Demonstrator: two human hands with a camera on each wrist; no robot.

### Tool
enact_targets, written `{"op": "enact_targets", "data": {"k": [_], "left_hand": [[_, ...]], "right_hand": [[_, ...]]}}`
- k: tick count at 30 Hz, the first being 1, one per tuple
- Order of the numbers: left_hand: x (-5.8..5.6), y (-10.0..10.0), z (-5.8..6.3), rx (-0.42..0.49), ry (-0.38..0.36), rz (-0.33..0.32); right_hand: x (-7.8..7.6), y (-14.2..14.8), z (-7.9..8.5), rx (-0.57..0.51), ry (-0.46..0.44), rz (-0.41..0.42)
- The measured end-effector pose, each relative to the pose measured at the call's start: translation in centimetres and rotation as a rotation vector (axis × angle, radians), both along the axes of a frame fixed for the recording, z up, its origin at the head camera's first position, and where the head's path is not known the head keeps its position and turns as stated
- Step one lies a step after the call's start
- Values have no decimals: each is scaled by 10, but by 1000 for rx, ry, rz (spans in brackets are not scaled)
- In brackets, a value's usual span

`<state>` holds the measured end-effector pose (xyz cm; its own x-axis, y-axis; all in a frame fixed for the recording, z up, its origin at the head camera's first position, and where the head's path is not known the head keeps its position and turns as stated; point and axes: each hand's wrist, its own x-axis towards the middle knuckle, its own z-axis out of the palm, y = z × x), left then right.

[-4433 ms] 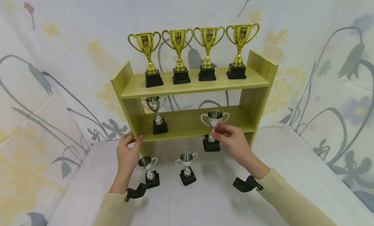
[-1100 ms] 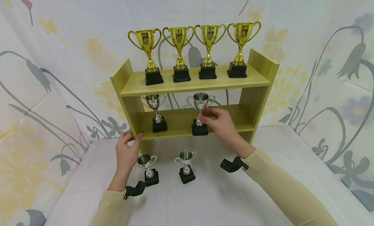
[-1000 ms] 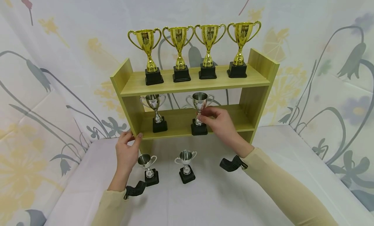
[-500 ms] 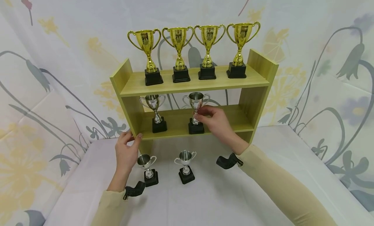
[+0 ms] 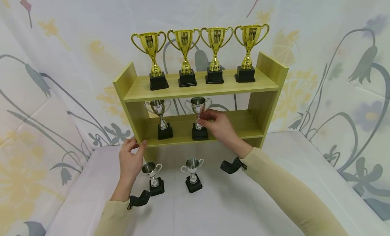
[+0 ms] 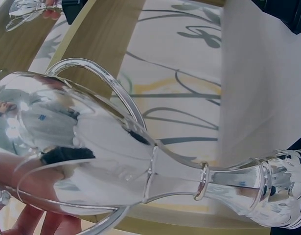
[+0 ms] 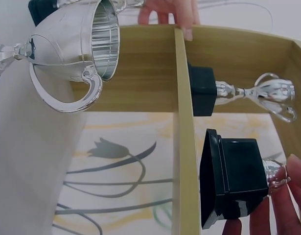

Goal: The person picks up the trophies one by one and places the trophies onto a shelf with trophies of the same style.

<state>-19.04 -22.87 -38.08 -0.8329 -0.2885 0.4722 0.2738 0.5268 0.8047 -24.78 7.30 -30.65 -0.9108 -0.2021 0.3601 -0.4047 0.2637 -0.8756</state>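
In the head view, my right hand (image 5: pixel 220 126) pinches the stem of a silver trophy cup (image 5: pixel 198 106) at the middle board of a wooden shelf (image 5: pixel 170 143). The right wrist view has its black base (image 7: pixel 236 176) close against the board; whether it touches, I cannot tell. To its left stands another silver trophy (image 5: pixel 158 109). My left hand (image 5: pixel 130 161) grips the shelf's left side, thumb on the front edge and fingers partly hidden behind. Two silver trophies stand below on the table, a left one (image 5: pixel 150 170) and a middle one (image 5: pixel 192 165).
Several gold trophies (image 5: pixel 184 43) stand in a row on the top board (image 5: pixel 201 93). A white cloth (image 5: pixel 195 215) covers the table. Behind the shelf hangs a flower-patterned cloth (image 5: pixel 91 33). Large in the left wrist view is a silver trophy (image 6: pixel 174 181).
My right hand has brought the silver trophy from in front of the shelf up to the middle board, then moved it left towards the other silver trophy. My left hand stays on the shelf.
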Motion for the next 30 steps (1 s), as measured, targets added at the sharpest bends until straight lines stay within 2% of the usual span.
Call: {"op": "enact_targets", "data": {"k": [15,30], "left_hand": [[1,1,2,3,-13,-2],[1,2,1,4,-1,4]], "right_hand": [[-7,-13,1,-42,-37,36],[-8,-18,3,12,-12,28]]}}
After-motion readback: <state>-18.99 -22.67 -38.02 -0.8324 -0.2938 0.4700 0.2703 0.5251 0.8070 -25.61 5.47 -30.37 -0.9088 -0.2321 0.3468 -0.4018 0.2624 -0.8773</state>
